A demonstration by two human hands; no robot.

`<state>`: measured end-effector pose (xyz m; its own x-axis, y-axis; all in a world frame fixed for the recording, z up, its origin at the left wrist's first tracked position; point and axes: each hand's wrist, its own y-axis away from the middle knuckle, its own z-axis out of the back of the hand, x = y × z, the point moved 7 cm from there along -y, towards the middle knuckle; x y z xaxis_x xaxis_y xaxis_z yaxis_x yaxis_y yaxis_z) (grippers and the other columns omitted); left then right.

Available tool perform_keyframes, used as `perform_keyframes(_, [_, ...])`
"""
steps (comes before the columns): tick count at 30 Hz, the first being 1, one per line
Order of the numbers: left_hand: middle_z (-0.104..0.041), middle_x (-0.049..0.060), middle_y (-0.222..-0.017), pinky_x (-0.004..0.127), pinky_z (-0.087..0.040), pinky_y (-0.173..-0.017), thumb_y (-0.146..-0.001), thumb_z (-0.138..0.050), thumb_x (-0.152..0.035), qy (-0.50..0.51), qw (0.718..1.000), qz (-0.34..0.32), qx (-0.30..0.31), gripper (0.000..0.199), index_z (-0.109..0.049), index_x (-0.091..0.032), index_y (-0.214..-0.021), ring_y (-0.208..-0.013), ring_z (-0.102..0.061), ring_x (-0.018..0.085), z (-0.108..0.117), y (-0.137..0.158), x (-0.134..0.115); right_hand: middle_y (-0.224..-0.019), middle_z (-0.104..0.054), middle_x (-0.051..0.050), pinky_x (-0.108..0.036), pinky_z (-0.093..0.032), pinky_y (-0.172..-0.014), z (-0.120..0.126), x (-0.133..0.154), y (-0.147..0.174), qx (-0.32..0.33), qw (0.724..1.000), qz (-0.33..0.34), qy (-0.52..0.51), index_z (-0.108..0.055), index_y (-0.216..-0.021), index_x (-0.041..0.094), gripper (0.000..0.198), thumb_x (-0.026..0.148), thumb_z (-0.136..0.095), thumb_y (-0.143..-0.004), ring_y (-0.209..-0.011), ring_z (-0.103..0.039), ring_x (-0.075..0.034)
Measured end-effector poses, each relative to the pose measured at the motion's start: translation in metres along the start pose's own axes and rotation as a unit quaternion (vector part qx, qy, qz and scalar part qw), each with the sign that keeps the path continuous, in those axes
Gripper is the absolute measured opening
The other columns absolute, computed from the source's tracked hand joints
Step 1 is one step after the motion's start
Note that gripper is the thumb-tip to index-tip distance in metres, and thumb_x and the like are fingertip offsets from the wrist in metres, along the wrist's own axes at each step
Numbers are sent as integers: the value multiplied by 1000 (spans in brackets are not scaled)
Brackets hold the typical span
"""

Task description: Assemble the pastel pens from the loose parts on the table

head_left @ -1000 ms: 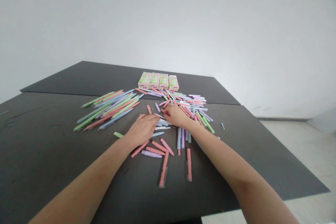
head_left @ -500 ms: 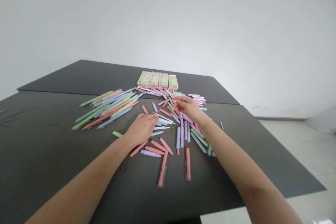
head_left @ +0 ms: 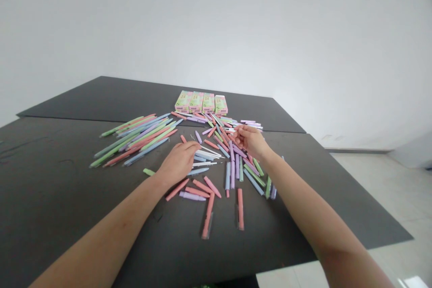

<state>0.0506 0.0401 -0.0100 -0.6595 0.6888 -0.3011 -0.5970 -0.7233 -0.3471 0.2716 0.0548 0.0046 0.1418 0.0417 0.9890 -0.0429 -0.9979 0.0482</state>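
Note:
My left hand (head_left: pixel 180 159) is low over the table, its fingers closed together and curled, and whatever is under the fingertips is hidden. Beside those fingertips lie several thin white pen refills (head_left: pixel 211 153) and light blue pen barrels (head_left: pixel 198 171). My right hand (head_left: pixel 251 140) hovers farther right, thumb and fingers pinched above a heap of pastel pen parts. White sticks (head_left: pixel 228 130) show just left of its fingertips; I cannot tell whether one is held. Purple barrels (head_left: pixel 232 171) lie below the right hand.
Assembled pens (head_left: pixel 138 139) in several colours form a pile at the left. Small printed boxes (head_left: pixel 196 102) stand in a row at the back. Coral barrels (head_left: pixel 207 216) and a capped coral piece (head_left: pixel 240 209) lie near the front of the black table (head_left: pixel 67 216).
My right hand has shifted slightly right, fingers still pinched. My left hand has moved a little left and up. The whole view has drifted slightly.

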Motion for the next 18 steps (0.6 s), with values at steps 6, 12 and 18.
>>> perform_keyframes(6, [-64,9,-124,38,-41,-100,-86,-34,-7,-10,1000,-2,-12,42,-64,-15,-115,-115,-57,22,2,1,2,-52,-48,5,-22,-24,-39,15,13,14,-43,998,11,47,-49,-72,20,8,23,-52,-65,-41,-38,-9])
perform_keyframes(12, [-65,9,-122,38,-41,-98,-85,-34,-6,-5,1000,0,-11,42,-65,-16,-112,-113,-58,22,4,0,0,-53,-54,1,-26,-29,-50,9,7,25,-20,878,67,474,-65,-71,18,14,28,-55,-74,-49,-45,-12])
perform_keyframes(18, [-65,9,-120,38,-41,-97,-85,-35,-5,-13,1000,-9,-24,41,-65,-16,-111,-113,-58,22,5,0,0,-77,-71,-10,-29,-36,-61,3,-10,28,-7,742,55,668,-74,-82,17,21,28,-55,-80,-70,-61,-21])
